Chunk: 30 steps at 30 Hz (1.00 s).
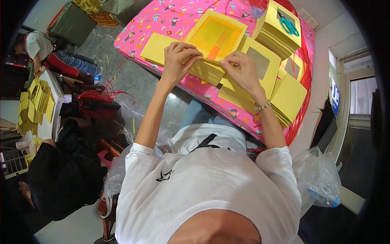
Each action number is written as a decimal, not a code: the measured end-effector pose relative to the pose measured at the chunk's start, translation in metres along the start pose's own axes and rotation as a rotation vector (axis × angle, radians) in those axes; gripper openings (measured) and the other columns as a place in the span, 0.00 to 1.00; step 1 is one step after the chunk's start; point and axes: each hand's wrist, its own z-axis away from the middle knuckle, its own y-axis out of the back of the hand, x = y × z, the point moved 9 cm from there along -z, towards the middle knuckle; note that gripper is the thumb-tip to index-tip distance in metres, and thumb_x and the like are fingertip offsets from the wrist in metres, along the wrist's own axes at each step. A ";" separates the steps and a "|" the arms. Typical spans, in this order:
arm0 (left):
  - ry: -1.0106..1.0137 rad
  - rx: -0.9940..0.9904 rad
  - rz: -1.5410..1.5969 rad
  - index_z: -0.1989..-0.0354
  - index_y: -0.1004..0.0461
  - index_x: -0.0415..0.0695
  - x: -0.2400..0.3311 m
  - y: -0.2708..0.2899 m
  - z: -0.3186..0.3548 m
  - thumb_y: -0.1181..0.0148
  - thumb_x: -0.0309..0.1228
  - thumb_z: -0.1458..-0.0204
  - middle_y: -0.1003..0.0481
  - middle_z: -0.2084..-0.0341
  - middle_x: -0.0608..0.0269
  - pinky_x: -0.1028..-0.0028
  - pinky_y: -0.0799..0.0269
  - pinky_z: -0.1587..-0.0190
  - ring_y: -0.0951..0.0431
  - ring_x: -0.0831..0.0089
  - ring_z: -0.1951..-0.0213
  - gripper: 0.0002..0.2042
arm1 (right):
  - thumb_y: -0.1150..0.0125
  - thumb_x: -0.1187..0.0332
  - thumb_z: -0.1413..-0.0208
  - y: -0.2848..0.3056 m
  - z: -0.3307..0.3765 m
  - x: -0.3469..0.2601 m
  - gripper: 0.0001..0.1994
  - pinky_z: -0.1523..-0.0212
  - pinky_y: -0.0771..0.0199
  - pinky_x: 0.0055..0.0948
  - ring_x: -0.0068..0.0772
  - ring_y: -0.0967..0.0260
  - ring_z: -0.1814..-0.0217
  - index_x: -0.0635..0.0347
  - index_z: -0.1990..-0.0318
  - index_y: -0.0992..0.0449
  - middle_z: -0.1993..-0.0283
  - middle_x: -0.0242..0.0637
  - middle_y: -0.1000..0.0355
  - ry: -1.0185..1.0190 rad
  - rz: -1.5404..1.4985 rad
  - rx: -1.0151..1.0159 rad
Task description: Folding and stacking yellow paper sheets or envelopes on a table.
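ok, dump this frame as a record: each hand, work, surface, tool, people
left hand: pinching near edge of top yellow sheet
right hand: pinching same edge, further right
work: sheet has an orange strip near the fingertips
surface: pink patterned cover
tool: teal-handled scissors on tall yellow stack
people: one in white, one in black, both at left

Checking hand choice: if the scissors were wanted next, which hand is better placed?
Probably the right hand: the teal scissors lie on a yellow stack to its upper right, farther from the left hand. Both hands seem to pinch the yellow sheet, though.
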 end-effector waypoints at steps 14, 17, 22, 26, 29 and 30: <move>-0.044 -0.067 -0.104 0.67 0.21 0.52 0.018 0.006 -0.012 0.34 0.35 0.57 0.26 0.68 0.68 0.66 0.44 0.50 0.31 0.68 0.57 0.08 | 0.40 0.60 0.49 0.009 -0.002 -0.012 0.12 0.69 0.30 0.34 0.38 0.28 0.70 0.60 0.72 0.20 0.71 0.36 0.27 0.022 0.056 0.021; -0.076 -0.118 -0.190 0.64 0.22 0.52 0.029 0.002 -0.023 0.34 0.33 0.58 0.28 0.67 0.65 0.66 0.42 0.51 0.31 0.67 0.58 0.11 | 0.40 0.61 0.48 0.019 -0.004 -0.029 0.11 0.70 0.29 0.34 0.38 0.27 0.71 0.58 0.70 0.20 0.70 0.35 0.26 0.093 0.085 0.090; -0.106 -0.119 -0.174 0.62 0.25 0.51 0.026 -0.013 -0.032 0.38 0.25 0.59 0.29 0.64 0.64 0.65 0.39 0.53 0.31 0.64 0.58 0.13 | 0.38 0.61 0.49 0.027 -0.006 -0.035 0.10 0.65 0.28 0.33 0.39 0.27 0.67 0.58 0.66 0.20 0.66 0.36 0.27 0.109 0.070 0.108; -0.133 0.075 -0.078 0.62 0.25 0.50 0.026 0.001 -0.039 0.41 0.20 0.59 0.28 0.63 0.65 0.65 0.39 0.54 0.31 0.63 0.59 0.14 | 0.33 0.61 0.52 0.040 -0.003 -0.036 0.23 0.54 0.30 0.34 0.39 0.34 0.47 0.58 0.49 0.30 0.49 0.40 0.35 0.167 -0.058 0.245; -0.043 0.168 0.018 0.61 0.26 0.47 0.023 0.018 -0.041 0.43 0.20 0.57 0.27 0.66 0.64 0.66 0.39 0.55 0.31 0.64 0.59 0.13 | 0.31 0.60 0.53 0.043 -0.002 -0.006 0.34 0.47 0.32 0.38 0.39 0.42 0.37 0.58 0.40 0.41 0.39 0.42 0.42 0.029 -0.165 0.313; -0.050 0.170 0.020 0.61 0.26 0.47 0.024 0.017 -0.041 0.43 0.20 0.57 0.27 0.66 0.64 0.66 0.39 0.55 0.31 0.64 0.59 0.13 | 0.31 0.60 0.53 0.042 -0.004 0.008 0.39 0.44 0.34 0.41 0.40 0.46 0.34 0.59 0.36 0.46 0.37 0.43 0.45 -0.064 -0.247 0.308</move>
